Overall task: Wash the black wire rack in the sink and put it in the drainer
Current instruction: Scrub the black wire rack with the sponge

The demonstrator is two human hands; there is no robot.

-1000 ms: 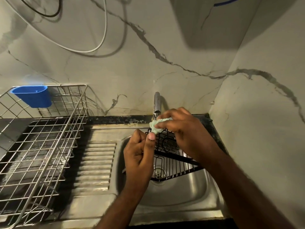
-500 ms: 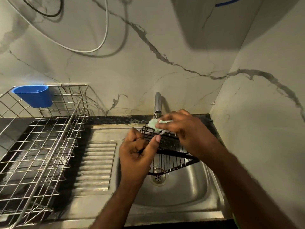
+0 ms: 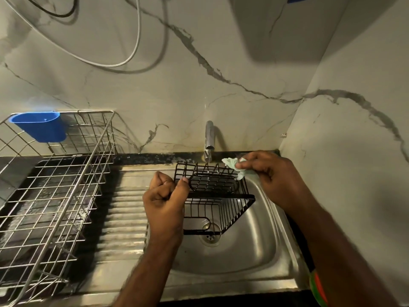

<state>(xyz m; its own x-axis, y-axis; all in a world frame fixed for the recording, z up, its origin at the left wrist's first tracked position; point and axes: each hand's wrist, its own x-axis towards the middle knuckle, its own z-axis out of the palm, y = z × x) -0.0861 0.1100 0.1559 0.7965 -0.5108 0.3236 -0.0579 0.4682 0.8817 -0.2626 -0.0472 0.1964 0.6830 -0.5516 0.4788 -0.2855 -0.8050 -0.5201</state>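
Over the steel sink (image 3: 261,251), left hand (image 3: 164,201) grips the black wire rack (image 3: 215,196); right hand (image 3: 269,173) pinches a green cloth (image 3: 231,163). Wet wires could slip from this one-sided grip.

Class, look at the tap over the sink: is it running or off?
Running. A thin stream falls from the tap onto the black wire rack, which the left hand holds over the sink.
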